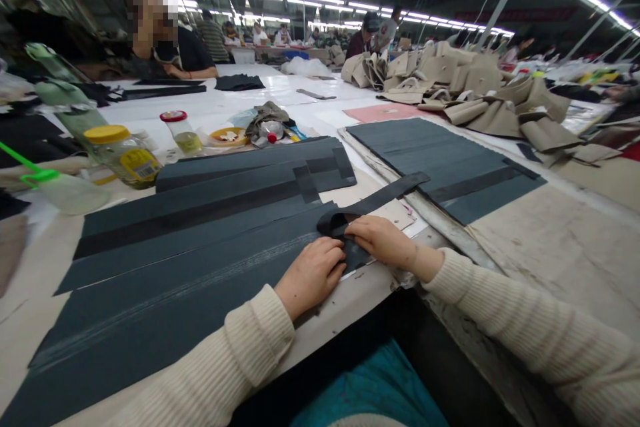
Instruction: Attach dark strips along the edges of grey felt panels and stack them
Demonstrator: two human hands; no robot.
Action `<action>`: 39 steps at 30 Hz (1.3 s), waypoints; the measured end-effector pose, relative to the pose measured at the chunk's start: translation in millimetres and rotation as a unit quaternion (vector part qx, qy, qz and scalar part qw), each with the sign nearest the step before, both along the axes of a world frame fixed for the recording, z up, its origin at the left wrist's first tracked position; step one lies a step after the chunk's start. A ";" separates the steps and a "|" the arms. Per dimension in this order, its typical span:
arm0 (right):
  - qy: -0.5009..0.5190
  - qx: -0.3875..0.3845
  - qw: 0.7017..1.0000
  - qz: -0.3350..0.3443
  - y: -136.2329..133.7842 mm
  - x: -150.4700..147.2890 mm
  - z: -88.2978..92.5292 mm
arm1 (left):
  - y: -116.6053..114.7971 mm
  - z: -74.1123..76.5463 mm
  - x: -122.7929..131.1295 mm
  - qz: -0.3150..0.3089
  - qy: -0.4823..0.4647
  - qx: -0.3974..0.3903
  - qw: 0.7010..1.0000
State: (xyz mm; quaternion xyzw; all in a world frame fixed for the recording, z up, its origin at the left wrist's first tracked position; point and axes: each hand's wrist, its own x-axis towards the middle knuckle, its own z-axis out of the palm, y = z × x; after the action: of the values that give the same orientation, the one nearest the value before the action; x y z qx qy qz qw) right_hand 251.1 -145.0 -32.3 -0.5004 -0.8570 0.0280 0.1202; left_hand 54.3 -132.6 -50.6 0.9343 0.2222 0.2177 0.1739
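A long black strip (385,195) loops over itself at the right end of a dark blue-grey panel (165,320). My right hand (383,240) pinches the strip near the loop, and the strip's free end stretches away to the right across the table's gap. Beside it, my left hand (315,273) has its fingers bent and pressed together at the strip's end on the panel; the fingertips are partly hidden. A whitish streaked band runs along this panel. Just beyond lies another panel (240,240) with a black strip (190,217) lying flat along it.
More dark panels (395,137) lie on a board to the right. At the left stand a squeeze bottle (75,190), a yellow-lidded jar (125,157) and a red-lidded jar (183,133). Beige pieces (465,80) are heaped at the back right. A person (185,53) sits across the table.
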 end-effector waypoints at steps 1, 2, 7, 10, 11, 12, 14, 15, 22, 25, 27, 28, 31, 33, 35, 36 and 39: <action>-0.003 -0.010 1.000 -0.013 4.0 -0.5 2.1 | 0.3 0.7 0.1 -0.002 0.003 0.000 1.000; -0.002 -0.021 0.999 -0.024 8.7 -1.1 4.4 | 0.6 1.3 0.1 -0.004 0.006 0.001 1.000; 0.012 -0.096 0.994 -0.049 31.4 -3.1 17.1 | 1.6 2.1 -0.3 -0.010 0.006 -0.004 1.000; 0.044 -0.134 0.990 -0.033 32.2 -0.4 21.6 | 0.9 1.7 -0.6 -0.005 -0.001 -0.004 1.000; 0.063 -0.141 0.988 -0.024 30.1 1.4 21.5 | 0.5 1.7 -0.6 0.000 -0.003 -0.003 1.000; 0.079 -0.144 0.986 -0.009 27.3 3.5 20.3 | -0.1 1.6 -0.6 0.006 -0.005 -0.003 1.000; 0.095 -0.123 0.987 0.030 20.9 7.6 15.5 | -1.1 1.3 -0.5 0.018 -0.006 -0.001 1.000; 0.095 -0.101 0.989 0.046 18.1 9.3 12.1 | -1.5 1.0 -0.5 0.024 -0.005 0.000 1.000; 0.055 -0.006 0.994 0.092 14.9 12.2 -3.4 | -1.8 -1.3 -0.6 0.029 -0.010 0.000 1.000; 0.016 -0.006 0.995 0.100 18.0 9.7 -0.5 | -2.4 -0.6 -0.6 0.030 -0.005 0.002 1.000; -0.014 -0.010 0.996 0.089 20.5 6.6 2.6 | -2.7 -0.5 -0.6 0.032 0.002 0.003 0.999; -0.026 -0.012 0.997 0.075 22.2 4.7 4.1 | -2.8 -0.7 -0.5 0.033 0.006 0.002 0.999; -0.052 -0.019 0.998 0.029 31.1 -1.1 7.6 | -2.2 -1.1 -0.5 0.029 0.015 -0.007 0.999; -0.059 -0.026 0.998 0.006 40.8 -3.7 9.0 | -1.4 -0.4 -0.5 0.024 0.019 -0.017 0.999; -0.065 -0.028 0.997 -0.006 52.6 -4.6 9.9 | -0.8 1.1 -0.6 0.022 0.025 -0.029 0.999; -0.067 -0.025 0.997 -0.011 58.7 -4.7 10.4 | -0.6 2.0 -0.7 0.022 0.026 -0.034 0.999; -0.068 -0.010 0.998 -0.013 74.1 -4.5 11.7 | -0.5 4.0 -1.1 0.022 0.022 -0.043 0.999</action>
State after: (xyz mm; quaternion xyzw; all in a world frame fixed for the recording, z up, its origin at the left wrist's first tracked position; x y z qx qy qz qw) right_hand 246.6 -70.9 -20.6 -0.5134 -0.8563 0.0008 0.0566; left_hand 53.3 -133.0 -46.7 0.9255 0.2557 0.1909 0.2041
